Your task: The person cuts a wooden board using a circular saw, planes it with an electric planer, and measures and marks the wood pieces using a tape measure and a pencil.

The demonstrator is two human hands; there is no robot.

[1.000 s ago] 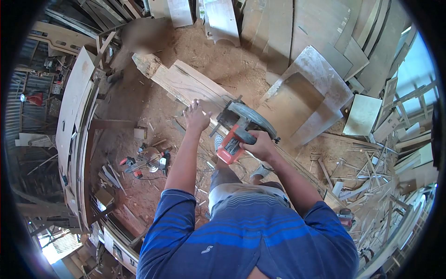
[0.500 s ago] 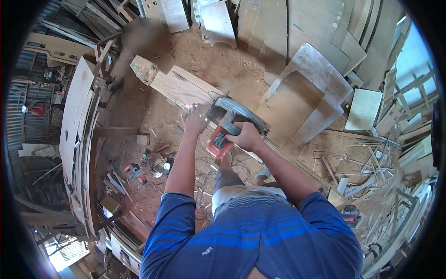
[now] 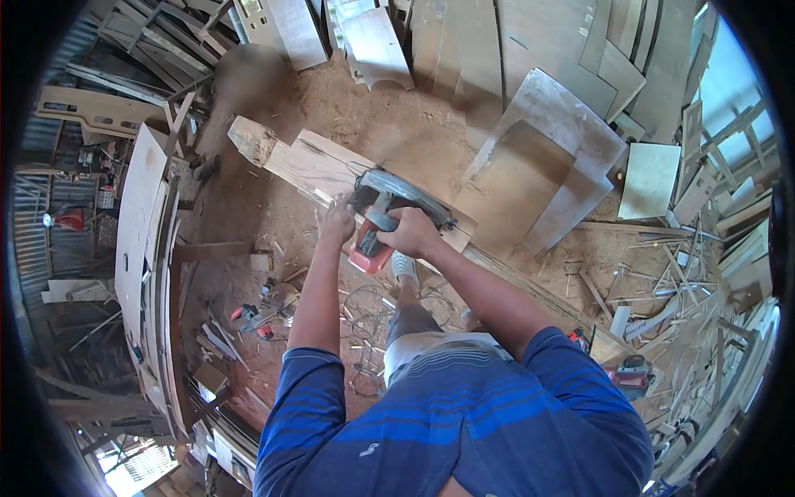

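My right hand (image 3: 411, 234) is closed around the rear handle of a circular saw (image 3: 385, 211) with a red battery end. The saw rests on a plywood strip (image 3: 319, 164), which lies along a long timber beam (image 3: 277, 157). Just left of the saw's front, my left hand (image 3: 335, 222) lies at the near edge of the wood, its fingers apart. Whether its fingertips touch the saw's base is hard to make out. The blade's lower part is hidden by the saw and the wood.
Plywood sheets (image 3: 530, 178) lie on the sawdust floor beyond the beam, and more panels lean at the back. Stacked boards (image 3: 149, 248) stand on the left. A red power tool (image 3: 631, 377) lies right, amid offcuts. Loose cable (image 3: 364, 331) lies by my feet.
The saw, in my right hand, has moved along the plywood toward the far left, closer to my left hand. My left fingers are less spread. The head view has shifted slightly.
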